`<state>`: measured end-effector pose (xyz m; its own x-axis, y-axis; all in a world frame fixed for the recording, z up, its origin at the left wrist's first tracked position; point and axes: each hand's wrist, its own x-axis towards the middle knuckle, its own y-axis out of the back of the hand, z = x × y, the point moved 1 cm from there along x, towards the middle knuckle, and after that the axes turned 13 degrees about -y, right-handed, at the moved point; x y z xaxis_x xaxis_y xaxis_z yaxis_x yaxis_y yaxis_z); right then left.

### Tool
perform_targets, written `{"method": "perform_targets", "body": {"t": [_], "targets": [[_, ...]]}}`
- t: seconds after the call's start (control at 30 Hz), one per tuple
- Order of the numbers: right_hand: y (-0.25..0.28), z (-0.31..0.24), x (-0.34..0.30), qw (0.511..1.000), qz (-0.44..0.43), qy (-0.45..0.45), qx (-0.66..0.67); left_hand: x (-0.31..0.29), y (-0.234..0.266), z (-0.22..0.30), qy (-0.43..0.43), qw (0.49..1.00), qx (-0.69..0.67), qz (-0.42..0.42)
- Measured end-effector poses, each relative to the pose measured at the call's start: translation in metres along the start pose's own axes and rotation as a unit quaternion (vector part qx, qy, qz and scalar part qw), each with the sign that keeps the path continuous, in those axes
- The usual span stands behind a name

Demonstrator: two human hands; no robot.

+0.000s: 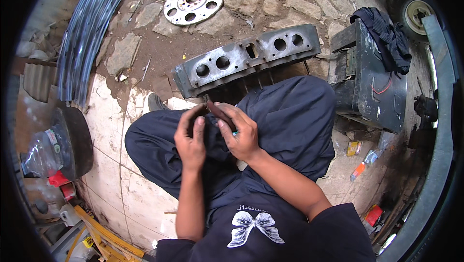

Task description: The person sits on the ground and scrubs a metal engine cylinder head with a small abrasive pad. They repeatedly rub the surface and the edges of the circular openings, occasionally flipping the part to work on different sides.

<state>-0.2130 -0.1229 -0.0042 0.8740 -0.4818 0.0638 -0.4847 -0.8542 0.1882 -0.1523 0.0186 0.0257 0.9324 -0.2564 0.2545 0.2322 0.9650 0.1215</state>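
Above my lap, my two hands meet around a small reddish-brown piece [220,113], flat and perhaps folded; it looks like worn sandpaper, but its kind is unclear. My right hand [241,136] grips it between thumb and fingers. The curled fingers of my left hand [191,136] close in at its left end, thumb raised; what they pinch is partly hidden. Something small and bluish-green shows below the right fingers. Just beyond my knees lies a long grey metal engine cylinder head [251,51] with round openings, its flat face up and thin rods showing below its near edge.
A round metal plate with holes [193,3] lies on the stony ground. Corrugated sheets [92,30] lean at far left. At right stands a dark metal box [369,83] with a cloth [384,39] on top. Plastic bottle [41,155] and black container [75,143] are at left.
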Motion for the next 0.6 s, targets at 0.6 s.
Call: {"method": "perform_targets", "body": {"t": [0.6], "targets": [[0.005,0.014,0.001,0.923,-0.030,-0.257,0.286,0.001,-0.018,-0.013,0.192,0.951,-0.227,0.086]]}}
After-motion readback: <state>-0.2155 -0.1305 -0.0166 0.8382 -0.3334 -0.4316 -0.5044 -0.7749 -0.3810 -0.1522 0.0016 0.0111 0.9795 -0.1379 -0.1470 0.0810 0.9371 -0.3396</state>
